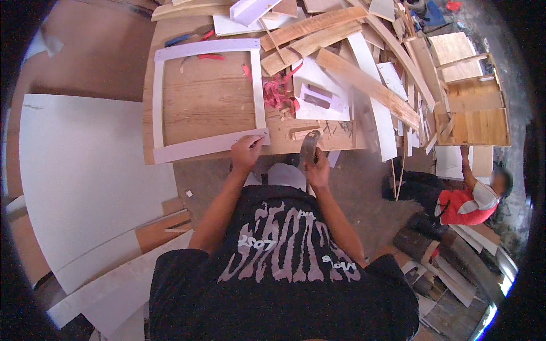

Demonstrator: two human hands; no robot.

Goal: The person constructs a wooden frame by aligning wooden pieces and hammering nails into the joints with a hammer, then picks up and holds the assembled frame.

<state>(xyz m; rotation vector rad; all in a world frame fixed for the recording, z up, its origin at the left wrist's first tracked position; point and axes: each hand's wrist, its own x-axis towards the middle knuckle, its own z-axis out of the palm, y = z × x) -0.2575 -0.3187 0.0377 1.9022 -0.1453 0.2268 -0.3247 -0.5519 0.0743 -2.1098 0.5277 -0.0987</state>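
A rectangular frame of pale wooden strips (205,146) lies on the plywood table (205,96). My left hand (245,149) is at the frame's near right corner, fingers pinched on the strip or on something small there, too small to make out. My right hand (317,165) grips a grey metal tool (310,145), perhaps a hammer, at the table's edge, just right of the frame. A small wooden piece (298,133) and scraps lie beside the tool. Behind are tangled red strapping (278,91), blue-handled tool (176,40) and a red-handled tool (210,57).
Planks and offcuts (369,96) are piled across the table's right and back. A co-worker (463,204) in red and grey crouches at the right, one hand up at a wooden box (472,122). Large white sheets (91,182) lean at the left; board scraps lie low right.
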